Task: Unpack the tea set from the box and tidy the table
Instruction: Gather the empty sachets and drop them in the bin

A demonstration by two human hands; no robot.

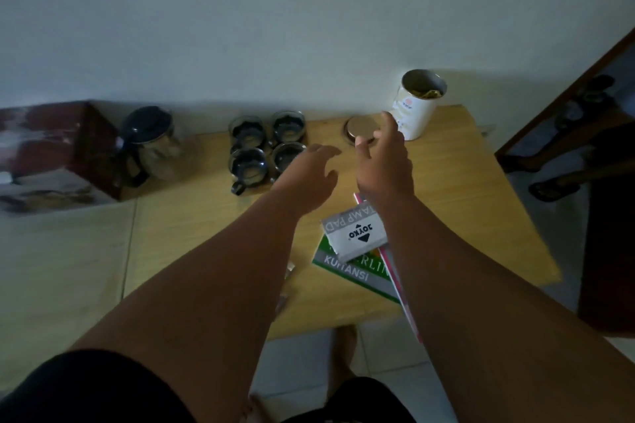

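Both arms are stretched out over the table (464, 182), and neither hand has hold of anything: the left hand (309, 172) hovers with fingers loosely spread beside the cups, the right hand (385, 158) is open too, fingers splayed just above a round metal lid (359, 129) that lies flat on the wood. The tea set is out and standing along the far edge by the wall: a glass teapot (151, 144) with a dark lid and black handle on the left, and four glass cups (266, 148) in dark holders packed together in a square, handles toward the near side. The box (58, 151) (dark red, worn-looking, its print too blurred to read) sits at the far left, touching the teapot's side of the table. At the far right corner a white tin (417, 106) stands upright and uncovered, something pale inside. Nearer, a grey stamp-pad carton (355, 232) marked JOYKO lies on a green receipt book (354, 268), with a pink-edged booklet (398, 282) under the right forearm. The tabletop is pale yellow wood, set against a plain white wall; the room is dim, pale tiles underfoot, and dark wooden furniture (563, 134) stands off to the right.
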